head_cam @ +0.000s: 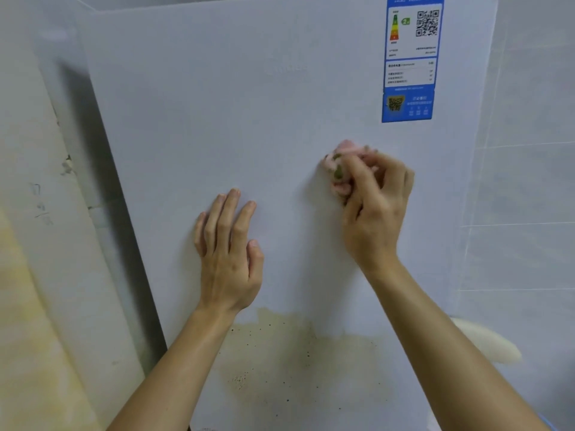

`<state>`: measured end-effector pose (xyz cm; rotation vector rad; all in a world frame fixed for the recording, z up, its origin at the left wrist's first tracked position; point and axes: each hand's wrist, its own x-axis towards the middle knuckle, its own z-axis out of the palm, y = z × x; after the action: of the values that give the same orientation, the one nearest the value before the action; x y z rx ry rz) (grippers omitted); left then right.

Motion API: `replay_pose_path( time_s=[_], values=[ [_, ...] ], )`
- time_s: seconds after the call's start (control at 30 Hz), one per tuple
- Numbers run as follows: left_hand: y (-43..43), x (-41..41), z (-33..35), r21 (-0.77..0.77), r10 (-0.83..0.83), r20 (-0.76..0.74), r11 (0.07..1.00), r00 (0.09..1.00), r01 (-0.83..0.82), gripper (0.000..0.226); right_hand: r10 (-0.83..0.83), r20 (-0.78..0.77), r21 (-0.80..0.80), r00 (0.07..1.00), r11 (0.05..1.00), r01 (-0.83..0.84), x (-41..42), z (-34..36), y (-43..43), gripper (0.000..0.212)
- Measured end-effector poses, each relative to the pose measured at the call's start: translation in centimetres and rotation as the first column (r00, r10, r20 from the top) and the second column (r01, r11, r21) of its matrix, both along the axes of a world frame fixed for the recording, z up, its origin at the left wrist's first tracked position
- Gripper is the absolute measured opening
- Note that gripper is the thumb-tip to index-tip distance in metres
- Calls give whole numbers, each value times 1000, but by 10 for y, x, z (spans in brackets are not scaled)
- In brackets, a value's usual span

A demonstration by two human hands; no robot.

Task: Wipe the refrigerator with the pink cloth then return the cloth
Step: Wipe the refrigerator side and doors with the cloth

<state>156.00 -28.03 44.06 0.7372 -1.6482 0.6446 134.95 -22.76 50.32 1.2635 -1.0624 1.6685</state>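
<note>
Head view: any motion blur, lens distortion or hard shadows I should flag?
Head view: the pink cloth and the right hand gripping it are slightly motion-smeared, while the left hand, flat on the refrigerator, is sharper. The refrigerator's edges lean and bow from the wide-angle lens. Light is soft with no glare, and one dark shadow band runs along its left side. The blue label has unreadable small print.
</note>
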Motion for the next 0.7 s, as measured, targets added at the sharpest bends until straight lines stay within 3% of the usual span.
replay_pose_path(
  time_s=[0.13,0.27,0.33,0.4,0.5,0.6,0.7],
  values=[
    [-1,5,2,2,-21,22,1000,1000,21,57,44,-307,82,951,996,-19,30,-89,-5,26],
    [-1,11,-1,19,-25,25,1000,999,24,55,124,-452,254,883,967,-6,45,-187,-3,23],
    [-1,17,-5,27,-21,36,999,999,21,55,176,-504,340,846,940,7,43,-205,-1,35],
    [-3,24,-7,30,-15,45,999,999,14,54,214,-532,371,820,928,-1,38,-194,1,32],
    [-6,33,-8,23,-12,48,1000,999,10,55,160,-412,258,897,965,-54,34,-139,2,24],
    [-8,42,-6,26,-6,41,1000,999,5,55,128,-161,75,979,990,-118,37,-63,-5,42],
    [-13,58,-5,28,19,31,999,999,-20,55,137,42,-5,990,991,-137,52,-15,-15,27]
  ],
)
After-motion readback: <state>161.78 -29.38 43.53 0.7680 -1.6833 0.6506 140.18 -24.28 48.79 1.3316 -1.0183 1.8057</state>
